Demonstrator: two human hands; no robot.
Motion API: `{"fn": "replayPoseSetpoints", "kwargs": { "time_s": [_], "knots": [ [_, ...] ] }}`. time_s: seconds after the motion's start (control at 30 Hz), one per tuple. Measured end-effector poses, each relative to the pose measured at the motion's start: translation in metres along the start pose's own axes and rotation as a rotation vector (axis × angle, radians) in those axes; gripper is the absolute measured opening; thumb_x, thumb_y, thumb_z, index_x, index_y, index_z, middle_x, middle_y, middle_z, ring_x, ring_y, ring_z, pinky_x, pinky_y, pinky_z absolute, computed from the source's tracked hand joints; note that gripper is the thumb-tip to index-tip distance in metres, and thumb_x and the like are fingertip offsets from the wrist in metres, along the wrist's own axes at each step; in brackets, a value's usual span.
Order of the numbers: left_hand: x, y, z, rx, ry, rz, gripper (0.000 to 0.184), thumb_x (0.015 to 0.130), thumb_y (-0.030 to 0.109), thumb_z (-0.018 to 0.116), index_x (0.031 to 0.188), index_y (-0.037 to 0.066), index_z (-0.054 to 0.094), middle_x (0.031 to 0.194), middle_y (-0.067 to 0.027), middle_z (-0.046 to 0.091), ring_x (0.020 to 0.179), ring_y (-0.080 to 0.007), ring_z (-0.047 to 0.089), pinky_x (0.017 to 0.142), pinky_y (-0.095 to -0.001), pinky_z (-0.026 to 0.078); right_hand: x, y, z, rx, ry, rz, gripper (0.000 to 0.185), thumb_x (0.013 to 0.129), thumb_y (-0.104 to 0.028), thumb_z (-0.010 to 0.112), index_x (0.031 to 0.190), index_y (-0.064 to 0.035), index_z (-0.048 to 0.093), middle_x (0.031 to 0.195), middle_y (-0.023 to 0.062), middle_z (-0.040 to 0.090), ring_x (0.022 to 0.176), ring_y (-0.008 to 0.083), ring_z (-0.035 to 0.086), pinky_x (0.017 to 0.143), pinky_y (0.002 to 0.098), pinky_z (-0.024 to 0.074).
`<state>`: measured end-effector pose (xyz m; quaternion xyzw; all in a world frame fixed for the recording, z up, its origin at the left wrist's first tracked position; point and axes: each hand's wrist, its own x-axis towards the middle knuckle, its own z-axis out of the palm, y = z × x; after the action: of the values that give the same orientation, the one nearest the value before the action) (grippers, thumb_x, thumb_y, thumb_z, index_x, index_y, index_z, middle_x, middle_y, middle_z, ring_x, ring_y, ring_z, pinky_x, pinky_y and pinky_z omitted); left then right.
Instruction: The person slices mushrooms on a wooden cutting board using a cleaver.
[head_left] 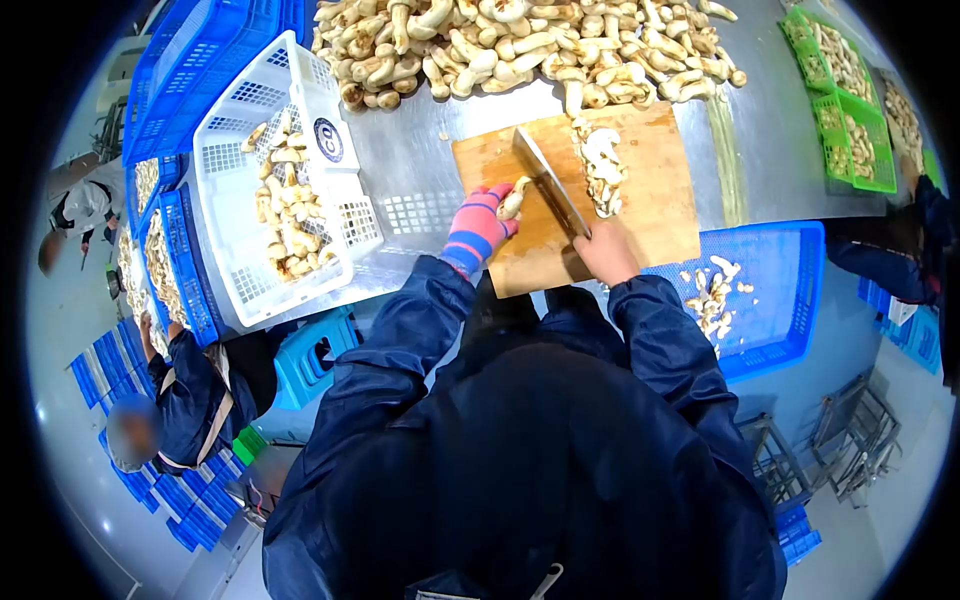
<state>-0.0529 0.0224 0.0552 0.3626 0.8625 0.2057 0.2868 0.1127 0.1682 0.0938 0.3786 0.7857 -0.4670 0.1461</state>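
My left hand, in a pink and blue striped glove, is closed around a mushroom over the left part of the wooden cutting board. My bare right hand grips a knife by its handle, which the fingers hide. The broad blade points away from me and slants left, just right of the held mushroom. I cannot tell whether the blade touches it. Right of the blade, a row of cut mushroom pieces lies on the board.
A large heap of mushrooms covers the far side of the metal table. Left stands a white basket with mushrooms. A blue crate with trimmings is at right, green baskets beyond. Co-workers stand on both sides.
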Motion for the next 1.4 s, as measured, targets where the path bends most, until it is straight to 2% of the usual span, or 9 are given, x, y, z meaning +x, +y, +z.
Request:
{"fn": "replayPoseSetpoints", "kwargs": {
  "time_s": [0.13,0.37,0.6,0.7,0.83,1.07,1.2,1.27,1.4],
  "knots": [
    [-0.026,-0.016,0.042,-0.667,0.012,-0.315,0.056,0.065,0.024,0.076,0.112,0.002,0.054,0.099,-0.0146,0.063,0.09,-0.0254,0.061,0.08,-0.0327,0.046,-0.011,0.014,0.018,0.195,0.021,0.081,0.028,0.074,-0.019,0.055,0.087,0.0048,0.062,0.078,0.0291,0.059,0.08,0.0419,0.058,0.073,0.0449,0.0457],
    [-0.031,-0.016,0.069,-0.802,0.082,-0.411,0.054,0.065,0.024,0.075,0.11,0.001,0.055,0.094,-0.0117,0.064,0.083,-0.0214,0.061,0.075,-0.0316,0.047,-0.038,0.009,0.027,0.102,-0.002,0.008,0.028,0.075,-0.017,0.052,0.094,0.001,0.062,0.083,0.0274,0.06,0.083,0.0415,0.057,0.077,0.0436,0.0455],
    [-0.027,0.009,0.069,-0.542,0.143,-0.437,0.041,0.074,0.023,0.067,0.108,0.001,0.055,0.093,-0.0121,0.064,0.084,-0.022,0.061,0.073,-0.0297,0.047,-0.075,-0.004,0.016,-0.063,0.048,-0.099,0.023,0.076,-0.012,0.051,0.094,0.0009,0.057,0.073,0.0263,0.059,0.072,0.0417,0.058,0.066,0.0484,0.0458],
    [-0.023,0.01,0.061,-0.141,0.007,0.0,0.042,0.078,0.03,0.062,0.108,0.002,0.055,0.095,-0.0138,0.064,0.087,-0.0235,0.061,0.075,-0.0304,0.048,-0.108,-0.007,0.024,-0.153,0.011,-0.002,0.028,0.074,-0.01,0.054,0.099,-0.0001,0.05,0.067,0.0247,0.058,0.064,0.0412,0.058,0.059,0.0507,0.0459],
    [-0.027,0.019,0.067,-1.803,-0.031,-0.418,0.025,0.091,0.024,0.043,0.103,0.006,0.055,0.095,-0.0056,0.062,0.084,-0.0201,0.058,0.077,-0.0314,0.045,-0.122,-0.007,0.021,-0.117,0.036,0.05,0.023,0.073,-0.01,0.056,0.093,-0.0022,0.047,0.064,0.0239,0.058,0.062,0.0414,0.058,0.057,0.0507,0.0457],
    [-0.014,0.01,0.059,0.48,-0.201,0.243,0.024,0.09,0.014,0.04,0.103,0.002,0.056,0.098,-0.01,0.063,0.091,-0.0237,0.059,0.077,-0.0328,0.047,-0.125,-0.001,0.021,-0.069,0.062,0.073,0.016,0.075,-0.011,0.054,0.087,-0.0028,0.049,0.06,0.0225,0.058,0.057,0.0399,0.059,0.054,0.0491,0.0479],
    [-0.016,-0.009,0.086,-0.517,0.042,-0.185,0.027,0.078,0.017,0.06,0.1,0.002,0.056,0.092,-0.0124,0.065,0.088,-0.0235,0.061,0.075,-0.0311,0.047,-0.105,0.002,0.031,-0.031,0.095,0.071,0.013,0.076,-0.013,0.054,0.084,-0.0028,0.05,0.062,0.0232,0.058,0.059,0.0404,0.059,0.054,0.0494,0.0477],
    [-0.022,0.018,0.062,-0.548,0.063,-0.459,0.034,0.075,0.017,0.065,0.103,0.001,0.055,0.094,-0.0129,0.065,0.087,-0.0238,0.062,0.076,-0.0312,0.047,-0.074,0.009,0.043,-0.023,0.121,0.05,0.013,0.078,-0.014,0.053,0.084,-0.0029,0.052,0.066,0.0233,0.059,0.063,0.0396,0.059,0.056,0.0496,0.0476],
    [-0.024,0.022,0.058,-0.577,0.069,-0.435,0.038,0.075,0.02,0.065,0.106,0.001,0.055,0.095,-0.0137,0.064,0.087,-0.0262,0.062,0.076,-0.0322,0.047,-0.048,0.011,0.051,-0.041,0.169,-0.075,0.015,0.078,-0.015,0.054,0.087,-0.0029,0.053,0.065,0.0206,0.059,0.059,0.0383,0.059,0.054,0.0469,0.0479]
  ]
}}
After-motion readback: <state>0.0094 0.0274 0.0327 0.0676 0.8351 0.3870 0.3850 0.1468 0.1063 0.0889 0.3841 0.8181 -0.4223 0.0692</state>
